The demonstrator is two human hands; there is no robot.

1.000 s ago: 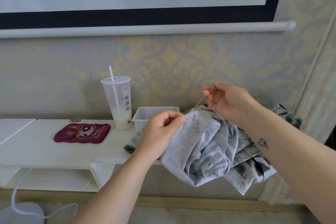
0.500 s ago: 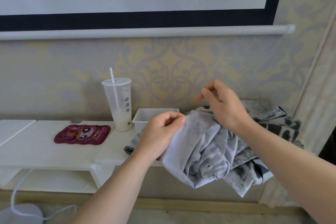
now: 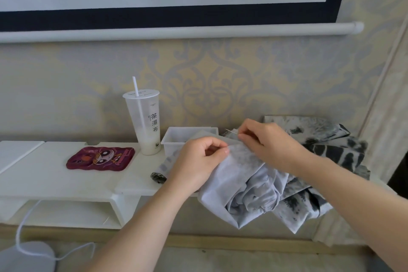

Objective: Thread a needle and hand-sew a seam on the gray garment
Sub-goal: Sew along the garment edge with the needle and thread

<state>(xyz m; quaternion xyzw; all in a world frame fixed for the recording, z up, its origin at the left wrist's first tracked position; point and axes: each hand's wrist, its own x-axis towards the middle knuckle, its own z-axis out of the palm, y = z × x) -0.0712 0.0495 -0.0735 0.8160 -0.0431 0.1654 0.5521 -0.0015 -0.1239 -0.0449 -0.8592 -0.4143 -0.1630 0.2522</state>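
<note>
Gray garment (image 3: 242, 174) is pinched at its edge by the left hand (image 3: 198, 161), while the right hand (image 3: 269, 146) pinches the needle (image 3: 231, 131).

Your gray garment (image 3: 242, 185) is bunched and crumpled, hanging down in loose folds at the right, its upper edge pinched taut by your left hand (image 3: 196, 161). The thin silver needle (image 3: 231, 131) lies nearly level just beyond that edge, tip pointing left, pinched by your right hand (image 3: 267, 141).

Pale gray garment (image 3: 238, 181), maroon cartoon-print pouch (image 3: 100, 159)
</note>
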